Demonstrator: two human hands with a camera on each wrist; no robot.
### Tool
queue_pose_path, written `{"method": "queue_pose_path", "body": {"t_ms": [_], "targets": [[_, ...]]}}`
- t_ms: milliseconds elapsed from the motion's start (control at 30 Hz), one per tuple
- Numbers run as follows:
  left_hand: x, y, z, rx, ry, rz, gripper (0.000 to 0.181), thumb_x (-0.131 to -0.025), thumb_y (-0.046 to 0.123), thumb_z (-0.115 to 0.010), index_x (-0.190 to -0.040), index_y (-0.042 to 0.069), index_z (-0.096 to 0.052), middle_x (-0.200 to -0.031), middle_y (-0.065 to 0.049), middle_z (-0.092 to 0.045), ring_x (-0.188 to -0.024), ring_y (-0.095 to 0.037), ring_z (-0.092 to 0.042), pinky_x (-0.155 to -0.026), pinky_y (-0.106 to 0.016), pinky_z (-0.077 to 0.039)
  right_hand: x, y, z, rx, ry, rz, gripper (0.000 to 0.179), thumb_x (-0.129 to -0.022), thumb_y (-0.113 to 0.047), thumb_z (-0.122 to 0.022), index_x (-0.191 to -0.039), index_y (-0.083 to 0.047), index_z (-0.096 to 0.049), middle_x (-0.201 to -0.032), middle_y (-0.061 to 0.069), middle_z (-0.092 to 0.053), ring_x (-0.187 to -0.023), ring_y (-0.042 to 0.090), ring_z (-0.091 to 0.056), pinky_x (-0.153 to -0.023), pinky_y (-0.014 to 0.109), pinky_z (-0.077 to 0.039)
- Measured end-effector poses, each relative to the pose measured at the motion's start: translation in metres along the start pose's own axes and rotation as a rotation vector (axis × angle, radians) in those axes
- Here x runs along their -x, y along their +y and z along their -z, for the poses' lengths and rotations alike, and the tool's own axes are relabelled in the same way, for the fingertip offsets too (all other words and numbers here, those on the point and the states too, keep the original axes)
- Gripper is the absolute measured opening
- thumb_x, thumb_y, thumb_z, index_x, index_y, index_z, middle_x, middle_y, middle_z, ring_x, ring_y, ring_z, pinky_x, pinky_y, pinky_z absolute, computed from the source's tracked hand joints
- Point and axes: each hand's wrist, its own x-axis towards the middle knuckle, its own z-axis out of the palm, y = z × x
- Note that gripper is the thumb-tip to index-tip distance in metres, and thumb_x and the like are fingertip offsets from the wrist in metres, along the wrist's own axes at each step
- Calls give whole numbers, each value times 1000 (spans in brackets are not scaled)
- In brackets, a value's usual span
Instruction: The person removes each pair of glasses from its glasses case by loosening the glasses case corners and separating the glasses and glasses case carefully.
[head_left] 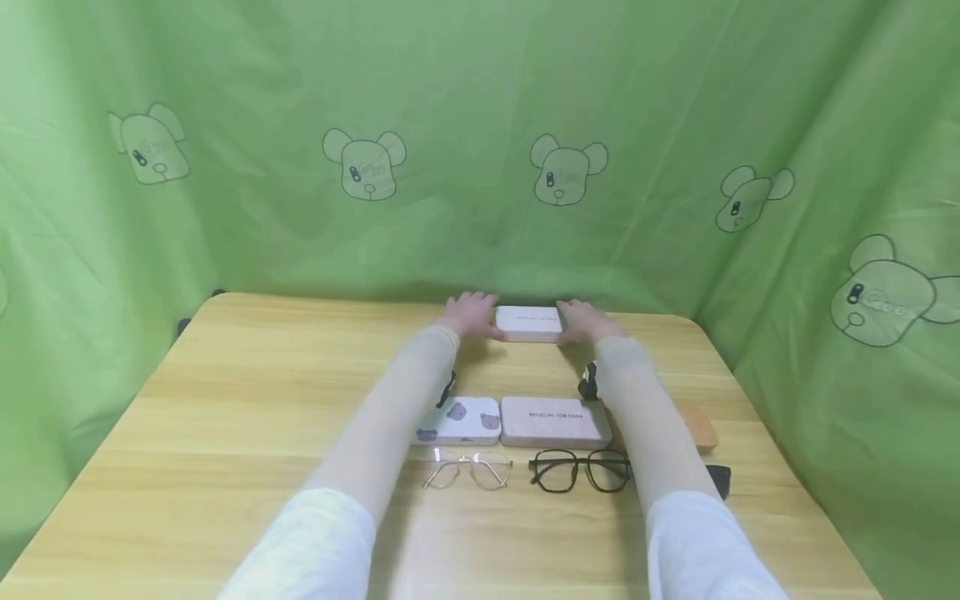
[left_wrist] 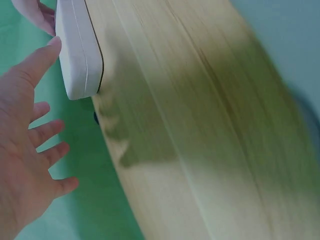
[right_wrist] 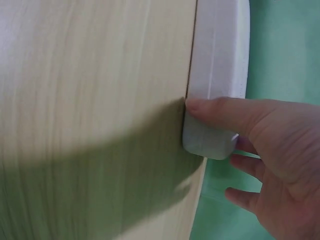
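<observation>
A white glasses case (head_left: 528, 323) with printed lettering lies closed at the table's far edge, between both hands. My left hand (head_left: 472, 316) is at its left end. In the left wrist view the left thumb tip (left_wrist: 56, 42) is right at the case's side, the other fingers spread apart. At the right end, my right hand (head_left: 582, 322) grips the case, its thumb (right_wrist: 220, 111) across the front side and the other fingers partly hidden behind.
Nearer stand a bear-print case (head_left: 468, 419), a pinkish lettered case (head_left: 555, 422) and an orange case (head_left: 699, 428), partly behind the right forearm. In front lie clear-framed glasses (head_left: 467, 471), black-framed glasses (head_left: 581, 471) and a dark item (head_left: 720, 480). A green curtain (head_left: 465, 233) hangs behind the table.
</observation>
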Motion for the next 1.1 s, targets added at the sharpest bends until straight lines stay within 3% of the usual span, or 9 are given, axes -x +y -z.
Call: {"method": "queue_pose_path", "body": {"t_ms": [300,700,933,1100], "targets": [[-6,3,-11,-41,-16,23,82,-84,57,-66,-149,18,-37,-154,-7,-40,-143,-32,-35,-119,-58,-24,0,-2,-5,33,54,-13,80,-78,-20,-78,-144,2,-39,-144,29,-44,-133,46,-41,-112,67,-29],[-10,4,-12,-62,24,42,85,-82,58,-68,-149,16,-36,-154,-6,-40,-143,-31,-34,-119,-57,-25,0,1,0,138,72,1,82,-78,-28,-79,-144,2,-40,-143,29,-46,-132,47,-43,-110,66,-33],[-9,2,-12,-47,30,49,86,-82,58,-68,-149,16,-35,-155,-7,-38,-144,-31,-33,-119,-58,-25,1,-3,6,167,101,62,77,-77,-27,-79,-139,2,-45,-136,27,-54,-125,46,-50,-105,64,-39],[-11,0,-15,-15,59,49,85,-83,56,-68,-149,14,-35,-154,-8,-40,-142,-32,-35,-118,-59,-26,-1,-9,11,156,97,71,80,-77,-28,-80,-142,2,-43,-140,27,-51,-128,46,-47,-109,64,-35]]}}
